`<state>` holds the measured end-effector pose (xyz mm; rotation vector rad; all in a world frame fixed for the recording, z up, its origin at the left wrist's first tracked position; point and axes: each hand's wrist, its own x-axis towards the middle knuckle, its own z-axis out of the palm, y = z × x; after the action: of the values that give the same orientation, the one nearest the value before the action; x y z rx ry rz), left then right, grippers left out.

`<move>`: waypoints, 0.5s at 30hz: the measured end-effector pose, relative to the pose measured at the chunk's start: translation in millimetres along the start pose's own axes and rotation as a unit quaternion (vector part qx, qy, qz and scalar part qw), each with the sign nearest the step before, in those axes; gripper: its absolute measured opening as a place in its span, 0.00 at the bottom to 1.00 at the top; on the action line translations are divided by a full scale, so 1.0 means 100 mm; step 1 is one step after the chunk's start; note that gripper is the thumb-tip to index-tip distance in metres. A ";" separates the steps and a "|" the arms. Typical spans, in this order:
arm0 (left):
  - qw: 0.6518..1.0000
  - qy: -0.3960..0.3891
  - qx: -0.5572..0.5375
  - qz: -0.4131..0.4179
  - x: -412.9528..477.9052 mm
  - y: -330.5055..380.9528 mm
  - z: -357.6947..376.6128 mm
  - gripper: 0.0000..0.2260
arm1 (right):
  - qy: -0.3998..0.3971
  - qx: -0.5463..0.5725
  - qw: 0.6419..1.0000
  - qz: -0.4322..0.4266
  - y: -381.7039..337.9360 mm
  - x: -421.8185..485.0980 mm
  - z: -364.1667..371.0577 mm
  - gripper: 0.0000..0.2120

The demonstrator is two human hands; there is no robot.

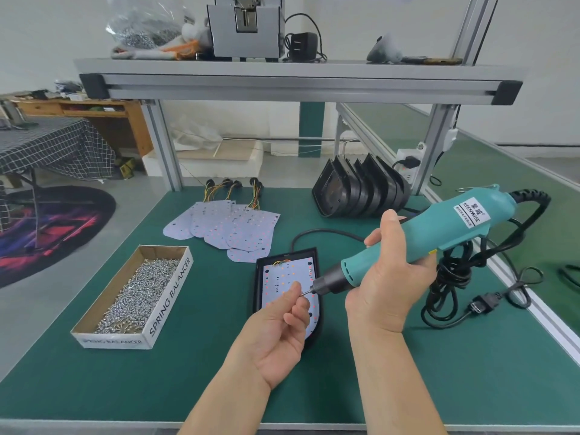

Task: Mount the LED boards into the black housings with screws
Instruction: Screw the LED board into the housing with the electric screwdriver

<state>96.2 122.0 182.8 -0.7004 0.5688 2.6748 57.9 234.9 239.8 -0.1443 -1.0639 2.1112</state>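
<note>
A black housing (259, 287) lies on the green mat with a white LED board (284, 276) seated inside it. My right hand (389, 277) grips a teal electric screwdriver (439, 229), its bit tip (309, 291) pointing left and down over the board. My left hand (279, 328) is raised over the housing's near end and pinches a small screw (302, 293) against the bit tip. Several loose LED boards (226, 229) with wire tails lie fanned out behind. A row of empty black housings (361, 191) stands at the back right.
A cardboard box (169, 293) marked SPRING BALANCER, full of screws, sits at the left. The screwdriver's coiled black cable and plug (464, 287) lie at the right. Aluminium frame posts (164, 146) and an overhead shelf (298, 80) border the back.
</note>
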 end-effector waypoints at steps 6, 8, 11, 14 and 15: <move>1.000 -0.011 -0.014 -0.005 -0.02 -0.01 0.03 0.20 | -0.003 -0.003 1.000 -0.004 0.00 0.00 -0.02 0.10; 1.000 -0.008 -0.013 0.000 -0.03 -0.02 0.03 0.19 | -0.003 0.001 1.000 -0.002 -0.01 0.01 -0.02 0.10; 1.000 0.003 0.000 0.023 -0.01 -0.05 0.02 0.16 | -0.010 -0.002 1.000 -0.006 -0.01 0.00 -0.02 0.10; 0.994 0.004 0.067 0.090 0.02 -0.09 0.01 0.10 | -0.024 -0.004 1.000 -0.016 -0.02 -0.01 -0.02 0.13; 0.989 0.000 0.092 0.115 0.03 -0.11 0.01 0.08 | -0.028 -0.003 0.999 -0.019 -0.03 -0.01 -0.01 0.13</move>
<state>97.9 132.6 179.2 -0.6151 0.9344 2.7820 61.1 236.2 240.9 -0.0677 -1.0979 2.0877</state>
